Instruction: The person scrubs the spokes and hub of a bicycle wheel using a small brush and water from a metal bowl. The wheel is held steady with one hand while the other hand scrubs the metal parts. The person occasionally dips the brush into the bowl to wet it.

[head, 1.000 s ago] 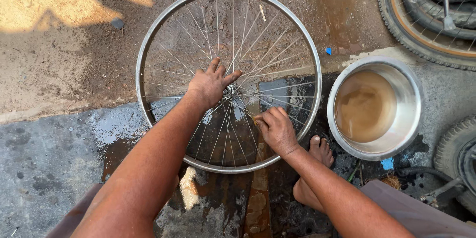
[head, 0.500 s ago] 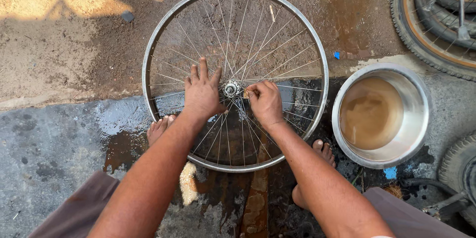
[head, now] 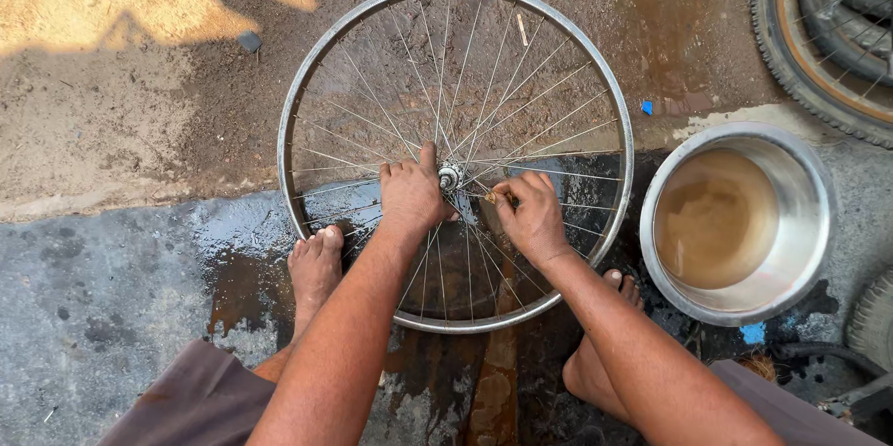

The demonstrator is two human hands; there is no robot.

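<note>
A bare bicycle wheel rim (head: 307, 74) with thin spokes lies flat on wet ground. Its metal hub (head: 450, 175) sits in the centre. My left hand (head: 409, 193) rests on the spokes just left of the hub, fingers curled down against them and thumb up by the hub. My right hand (head: 530, 213) is on the right of the hub, fingertips pinched on a small brownish piece (head: 490, 197) close to the hub. My bare feet (head: 314, 269) are tucked under the near edge of the rim.
A steel basin (head: 800, 251) of muddy water stands at the right. Bicycle tyres (head: 809, 46) lie at the top right, another tyre edge (head: 874, 320) at the far right. A small blue scrap (head: 646, 107) lies on the dirt. Wet concrete below, dry soil above.
Both hands have drawn in toward the hub. My left hand went from spread fingers to curled on the spokes. My right hand moved up from the lower spokes and now pinches beside the hub.
</note>
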